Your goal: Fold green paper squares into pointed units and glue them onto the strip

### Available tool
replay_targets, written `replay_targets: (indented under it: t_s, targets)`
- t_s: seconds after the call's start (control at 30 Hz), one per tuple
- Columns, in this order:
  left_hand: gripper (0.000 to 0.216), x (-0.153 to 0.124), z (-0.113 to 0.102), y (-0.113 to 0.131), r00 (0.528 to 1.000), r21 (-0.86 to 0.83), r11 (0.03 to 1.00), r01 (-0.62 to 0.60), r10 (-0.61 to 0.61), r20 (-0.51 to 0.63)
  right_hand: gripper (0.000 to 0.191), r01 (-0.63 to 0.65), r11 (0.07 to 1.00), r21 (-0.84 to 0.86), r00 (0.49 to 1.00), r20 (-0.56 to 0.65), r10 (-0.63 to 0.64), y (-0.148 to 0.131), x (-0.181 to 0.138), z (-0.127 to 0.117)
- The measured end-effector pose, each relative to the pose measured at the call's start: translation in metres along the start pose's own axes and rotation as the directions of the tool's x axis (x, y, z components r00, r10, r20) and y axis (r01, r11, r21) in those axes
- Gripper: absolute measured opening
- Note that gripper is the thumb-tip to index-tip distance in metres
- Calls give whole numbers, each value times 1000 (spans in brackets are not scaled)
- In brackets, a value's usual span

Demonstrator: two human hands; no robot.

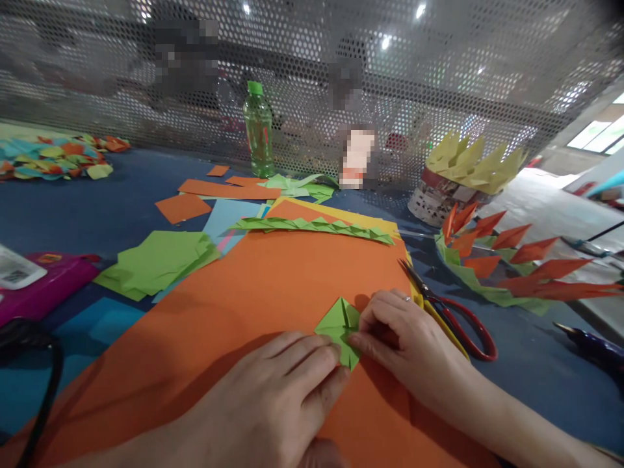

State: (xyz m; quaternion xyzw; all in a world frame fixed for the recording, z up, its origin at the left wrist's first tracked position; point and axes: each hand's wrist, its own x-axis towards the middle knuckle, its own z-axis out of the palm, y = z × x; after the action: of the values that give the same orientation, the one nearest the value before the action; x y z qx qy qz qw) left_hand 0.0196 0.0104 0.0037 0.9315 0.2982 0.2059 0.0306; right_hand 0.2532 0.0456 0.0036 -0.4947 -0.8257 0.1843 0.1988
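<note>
A small folded green paper piece (341, 328) lies on a large orange paper sheet (234, 305) in front of me. My left hand (287, 383) rests on the sheet with its fingers stretched flat, the fingertips pressing the piece's lower left edge. My right hand (404, 341) has its fingers curled and pinched on the piece's right edge; a ring shows on one finger. Both hands touch the green piece, which stays flat on the sheet.
Red-handled scissors (453, 318) lie right of my right hand. A green folded strip (316, 226), a stack of green squares (156, 260), orange scraps (182, 207), a green bottle (258, 130), a yellow paper crown (463, 172), an orange-spiked ring (507, 260), a pink box (43, 286). Perforated metal screen behind.
</note>
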Motion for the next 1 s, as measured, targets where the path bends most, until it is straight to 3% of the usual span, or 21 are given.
replay_targets:
  t_s: [0.17, 0.27, 0.37, 0.5, 0.7, 0.73, 1.0]
  targets:
    - [61, 1, -2, 0, 997, 26, 998, -59, 60, -45, 22, -2, 1000, -10, 1000, 2, 2, -2, -1, 0]
    - [58, 1, 0, -1, 995, 60, 995, -78, 82, -65, 22, 10, 1000, -7, 1000, 3, -10, -2, -1, -1]
    - [51, 2, 2, 0, 998, 67, 996, -62, 62, 5, 22, 12, 1000, -9, 1000, 0, -12, -1, 0, -1]
    - [67, 1, 2, 3, 995, 66, 997, -43, 37, 92, 22, -2, 1000, -12, 1000, 8, 2, -1, -1, 0]
    - [63, 0, 7, 0, 994, 26, 998, -60, 57, 96, 21, 1, 999, 47, 1000, 7, -1, 0, -2, -3]
    - [60, 0, 8, -1, 995, 55, 998, -22, 17, 101, 22, -4, 998, 68, 1000, 6, 4, 1, -2, -3]
    - [54, 1, 5, 3, 995, 60, 998, -22, 16, 94, 30, -98, 988, 119, 995, 17, 97, 5, 0, -5]
